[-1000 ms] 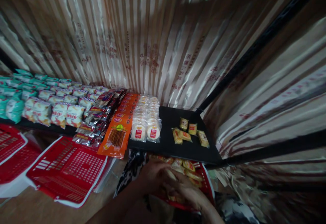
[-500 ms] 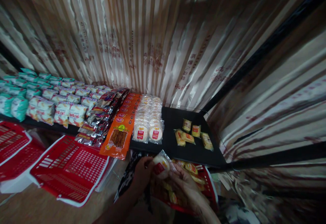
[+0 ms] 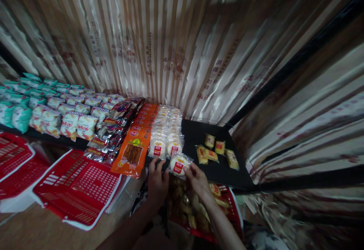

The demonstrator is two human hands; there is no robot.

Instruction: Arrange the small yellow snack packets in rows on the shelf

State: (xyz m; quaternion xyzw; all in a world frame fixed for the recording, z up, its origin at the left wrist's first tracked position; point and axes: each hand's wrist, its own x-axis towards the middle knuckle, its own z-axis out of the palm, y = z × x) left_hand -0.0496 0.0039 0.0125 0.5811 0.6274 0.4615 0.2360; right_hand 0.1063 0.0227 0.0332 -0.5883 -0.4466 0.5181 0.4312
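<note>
The right hand pinches a clear rice-cracker pack with an unreadable red label, at the black shelf's front edge. The left hand rests fingertips by the cracker rows; its grip holds nothing. Yellow packets lie right, a red basket below.

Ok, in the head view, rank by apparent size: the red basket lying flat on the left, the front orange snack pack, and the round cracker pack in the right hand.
1. Red basket, clearly largest.
2. Orange snack pack.
3. Round cracker pack in the right hand, smallest.

The basket lies nearer the camera, which exaggerates its lead.
</note>
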